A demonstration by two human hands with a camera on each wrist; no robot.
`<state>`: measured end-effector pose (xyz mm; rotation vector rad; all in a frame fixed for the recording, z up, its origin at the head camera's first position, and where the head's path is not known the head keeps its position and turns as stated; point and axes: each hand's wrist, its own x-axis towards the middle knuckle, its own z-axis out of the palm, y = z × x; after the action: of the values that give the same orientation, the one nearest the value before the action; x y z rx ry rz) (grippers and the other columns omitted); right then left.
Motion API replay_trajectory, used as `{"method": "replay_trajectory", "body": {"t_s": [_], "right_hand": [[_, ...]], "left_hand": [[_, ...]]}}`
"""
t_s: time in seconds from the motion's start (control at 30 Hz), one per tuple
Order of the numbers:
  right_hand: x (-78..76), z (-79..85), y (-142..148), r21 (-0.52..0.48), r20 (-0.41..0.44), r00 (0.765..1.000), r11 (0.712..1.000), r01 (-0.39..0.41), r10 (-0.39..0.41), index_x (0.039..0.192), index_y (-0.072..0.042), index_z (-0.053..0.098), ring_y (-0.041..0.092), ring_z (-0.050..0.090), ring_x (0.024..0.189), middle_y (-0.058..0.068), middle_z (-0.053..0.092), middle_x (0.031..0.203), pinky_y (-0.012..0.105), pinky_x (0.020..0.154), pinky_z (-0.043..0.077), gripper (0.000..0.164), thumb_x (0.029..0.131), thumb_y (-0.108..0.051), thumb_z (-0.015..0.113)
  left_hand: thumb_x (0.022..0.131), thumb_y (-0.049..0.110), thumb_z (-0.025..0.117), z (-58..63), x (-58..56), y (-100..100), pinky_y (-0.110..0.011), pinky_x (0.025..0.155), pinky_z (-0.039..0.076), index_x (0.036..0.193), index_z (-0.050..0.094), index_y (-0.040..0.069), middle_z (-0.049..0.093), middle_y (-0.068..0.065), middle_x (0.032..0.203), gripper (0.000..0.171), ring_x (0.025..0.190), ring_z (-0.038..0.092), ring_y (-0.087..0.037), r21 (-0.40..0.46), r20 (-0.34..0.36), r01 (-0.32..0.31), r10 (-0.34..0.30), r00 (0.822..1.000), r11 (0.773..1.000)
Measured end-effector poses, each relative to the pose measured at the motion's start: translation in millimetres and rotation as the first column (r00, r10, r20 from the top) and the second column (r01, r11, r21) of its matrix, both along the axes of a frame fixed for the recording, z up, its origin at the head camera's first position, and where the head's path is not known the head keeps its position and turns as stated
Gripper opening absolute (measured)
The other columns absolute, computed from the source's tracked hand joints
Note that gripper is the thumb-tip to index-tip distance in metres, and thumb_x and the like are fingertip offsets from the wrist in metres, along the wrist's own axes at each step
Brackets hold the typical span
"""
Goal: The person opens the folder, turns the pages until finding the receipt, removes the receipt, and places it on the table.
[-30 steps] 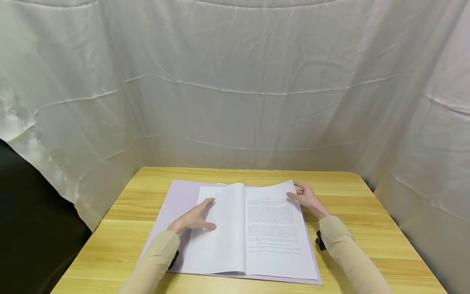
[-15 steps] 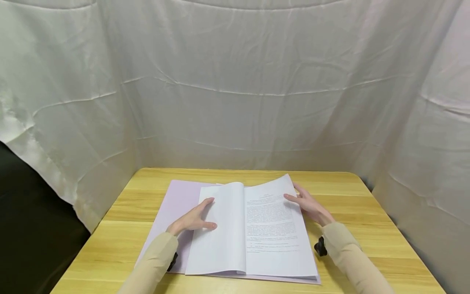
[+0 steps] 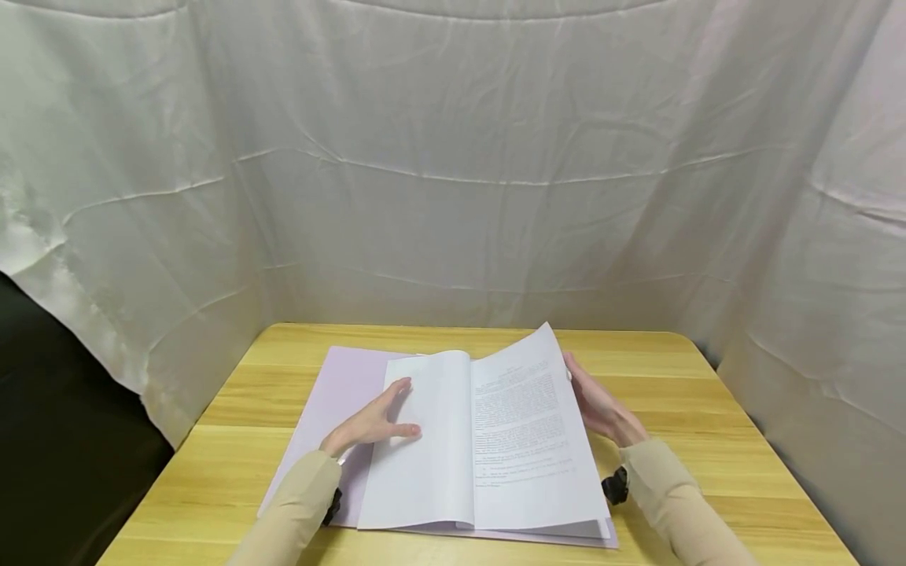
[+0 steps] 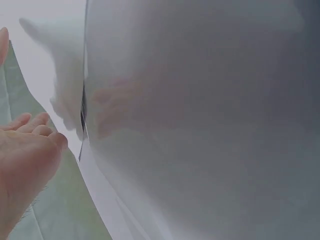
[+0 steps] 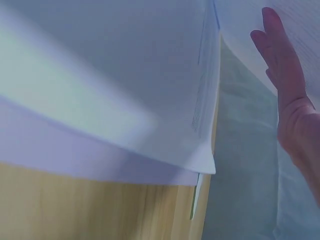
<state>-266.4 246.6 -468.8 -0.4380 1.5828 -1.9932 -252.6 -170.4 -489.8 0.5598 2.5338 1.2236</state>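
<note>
A lavender folder [image 3: 340, 401] lies spread on the table with white sheets on it. The left sheet [image 3: 432, 448] is blank on its upper face, while the right page [image 3: 524, 440] carries printed text and its far outer corner is raised. My left hand [image 3: 368, 424] is over the left sheet with thumb and fingers spread. At the outer edge of the raised page is my right hand [image 3: 602, 405], its fingertips and thumb hidden behind the paper in the head view. Seen from the right wrist, the right fingers [image 5: 285, 65] are extended beside the printed paper.
The sheets and folder sit on a wooden table [image 3: 679, 409] near its front edge. Pale curtains [image 3: 453, 236] hang behind and at both sides. A black surface [image 3: 57, 424] shows at the left. Dark bands [image 3: 616, 486] show at the wrists.
The right page's far corner has risen and swung left. My right thumb, earlier on top of the page, is now behind it. The left hand stays nearly in place.
</note>
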Motion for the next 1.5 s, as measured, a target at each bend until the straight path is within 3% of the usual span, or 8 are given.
{"method": "replay_trajectory", "body": {"t_s": [0.1,0.23,0.37,0.43,0.67,0.9,1.2,1.5], "right_hand": [[1.3,0.3,-1.2,-0.084,-0.030,0.998,0.995,-0.049,0.047,0.157,-0.018,0.008,0.016,0.062,0.113,0.002,0.059,0.127,0.033,0.091,0.054,0.061,0.107,-0.052,0.004],[4.3,2.2,-5.4,-0.096,-0.044,0.999,0.995,-0.025,0.021,0.160,-0.024,-0.016,0.013,0.059,0.125,0.002,0.051,0.144,0.033,0.099,0.053,0.067,0.105,-0.056,0.005],[6.8,4.7,-11.7,-0.057,-0.037,0.999,0.998,0.015,-0.017,0.159,-0.027,-0.020,0.010,0.056,0.129,0.017,0.029,0.162,0.034,0.104,0.050,0.069,0.103,-0.059,0.006],[7.7,6.2,-14.6,-0.062,-0.035,0.999,0.998,0.009,-0.011,0.159,-0.030,-0.019,0.010,0.055,0.130,0.018,0.021,0.166,0.034,0.105,0.049,0.068,0.103,-0.060,0.005],[10.6,13.0,-22.1,-0.169,-0.038,0.994,0.980,-0.103,0.098,0.157,-0.037,-0.022,0.013,0.057,0.130,-0.003,0.050,0.147,0.033,0.104,0.052,0.062,0.104,-0.056,0.003],[13.0,19.2,-31.5,-0.142,-0.049,0.993,0.983,-0.116,0.110,0.158,-0.039,-0.019,0.016,0.054,0.132,0.001,0.043,0.151,0.037,0.104,0.051,0.061,0.104,-0.056,0.002],[14.0,24.8,-41.4,-0.135,-0.022,0.995,0.986,-0.102,0.100,0.158,-0.042,-0.018,0.018,0.060,0.124,0.008,0.046,0.144,0.036,0.096,0.057,0.058,0.105,-0.055,0.002],[13.5,26.4,-48.9,-0.130,-0.027,0.996,0.987,-0.093,0.090,0.159,-0.041,-0.016,0.017,0.061,0.122,0.008,0.049,0.142,0.036,0.095,0.057,0.060,0.104,-0.056,0.003]], "left_hand": [[0.085,0.033,0.080,2.3,0.6,1.4,-0.063,0.125,0.014,0.160,0.017,0.002,0.022,-0.023,0.166,0.102,0.155,0.016,-0.043,0.006,0.010,-0.021,0.021,1.000,1.000],[0.085,0.036,0.080,4.8,1.4,3.0,-0.064,0.124,0.015,0.161,0.017,0.005,0.020,-0.021,0.167,0.103,0.155,0.015,-0.043,0.011,0.016,-0.041,0.041,0.999,0.999],[0.085,0.039,0.079,7.7,2.5,5.8,-0.064,0.124,0.016,0.162,0.017,0.009,0.018,-0.018,0.168,0.103,0.156,0.014,-0.041,0.024,0.029,-0.051,0.050,0.998,0.998],[0.085,0.041,0.079,9.4,2.9,7.4,-0.065,0.124,0.015,0.162,0.016,0.012,0.017,-0.016,0.169,0.103,0.157,0.013,-0.040,0.036,0.039,-0.049,0.048,0.998,0.998],[0.086,0.042,0.078,16.0,5.1,12.3,-0.065,0.125,0.011,0.163,0.013,0.016,0.014,-0.010,0.171,0.104,0.158,0.007,-0.035,0.102,0.078,-0.045,0.037,0.996,0.994],[0.087,0.042,0.078,21.0,4.4,18.8,-0.062,0.126,0.009,0.163,0.012,0.018,0.015,-0.006,0.171,0.103,0.159,0.007,-0.031,0.136,0.081,-0.033,0.022,0.996,0.990],[0.088,0.038,0.077,26.6,0.2,27.5,-0.062,0.126,0.011,0.163,0.008,0.013,0.012,-0.009,0.171,0.105,0.159,0.008,-0.034,0.161,0.061,0.005,-0.015,0.998,0.987],[0.090,0.035,0.076,32.5,-0.4,36.2,-0.062,0.126,0.011,0.163,0.008,0.013,0.011,-0.010,0.171,0.102,0.159,0.007,-0.034,0.192,0.075,0.028,-0.043,0.996,0.981]]}}
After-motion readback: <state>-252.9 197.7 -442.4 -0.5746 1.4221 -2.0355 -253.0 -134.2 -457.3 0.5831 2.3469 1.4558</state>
